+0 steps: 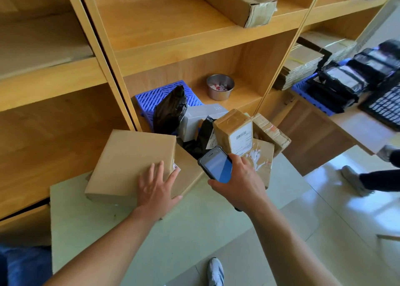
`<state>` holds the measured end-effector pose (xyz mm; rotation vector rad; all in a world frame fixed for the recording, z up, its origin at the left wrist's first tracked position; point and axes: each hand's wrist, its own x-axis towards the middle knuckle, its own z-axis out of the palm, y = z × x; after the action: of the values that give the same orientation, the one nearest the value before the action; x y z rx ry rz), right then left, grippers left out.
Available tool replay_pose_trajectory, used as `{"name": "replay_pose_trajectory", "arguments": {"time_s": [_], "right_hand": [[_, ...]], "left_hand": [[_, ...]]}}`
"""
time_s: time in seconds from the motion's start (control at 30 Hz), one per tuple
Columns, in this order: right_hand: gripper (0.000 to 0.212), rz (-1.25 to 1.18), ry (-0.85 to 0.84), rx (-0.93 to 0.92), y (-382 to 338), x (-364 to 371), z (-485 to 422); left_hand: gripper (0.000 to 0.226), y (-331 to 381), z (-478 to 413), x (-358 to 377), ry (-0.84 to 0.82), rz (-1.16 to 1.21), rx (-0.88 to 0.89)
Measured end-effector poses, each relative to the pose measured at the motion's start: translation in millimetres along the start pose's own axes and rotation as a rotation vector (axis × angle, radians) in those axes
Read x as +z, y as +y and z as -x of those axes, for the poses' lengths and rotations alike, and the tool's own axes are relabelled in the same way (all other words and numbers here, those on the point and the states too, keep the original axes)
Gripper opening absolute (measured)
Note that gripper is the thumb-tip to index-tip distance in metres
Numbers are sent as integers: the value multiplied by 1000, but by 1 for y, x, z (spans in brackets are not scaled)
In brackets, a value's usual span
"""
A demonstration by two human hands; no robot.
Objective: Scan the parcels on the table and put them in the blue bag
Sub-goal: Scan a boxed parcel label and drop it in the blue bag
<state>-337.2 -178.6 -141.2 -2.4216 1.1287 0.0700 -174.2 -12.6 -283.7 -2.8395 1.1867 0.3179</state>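
Left hand [157,185]: flat on the large flat box [129,162], fingers straight, gripping nothing. Right of that box, my right hand [240,181] curls round the scanner [217,166], which faces the labelled parcel [234,132]. Behind the box, at least 5 parcels lie piled on the table [71,210]. Blue fabric [23,264] below-left of the box may be the bag. I judge most work is left.
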Motion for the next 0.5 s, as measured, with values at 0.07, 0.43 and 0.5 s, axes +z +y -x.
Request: {"name": "replay_pose_trajectory", "arguments": {"time_s": [0.07,0.43,0.5], "right_hand": [[84,5,-6,0,5,-2,-6],[88,-31,-19,-9,10,4,-10],[89,-42,-16,-14,8,4,-9]], "left_hand": [[91,-1,-3,6,-38,-58,32],[83,-10,-5,5,-77,-198,132],[58,-12,-4,1,-81,-191,145]]}}
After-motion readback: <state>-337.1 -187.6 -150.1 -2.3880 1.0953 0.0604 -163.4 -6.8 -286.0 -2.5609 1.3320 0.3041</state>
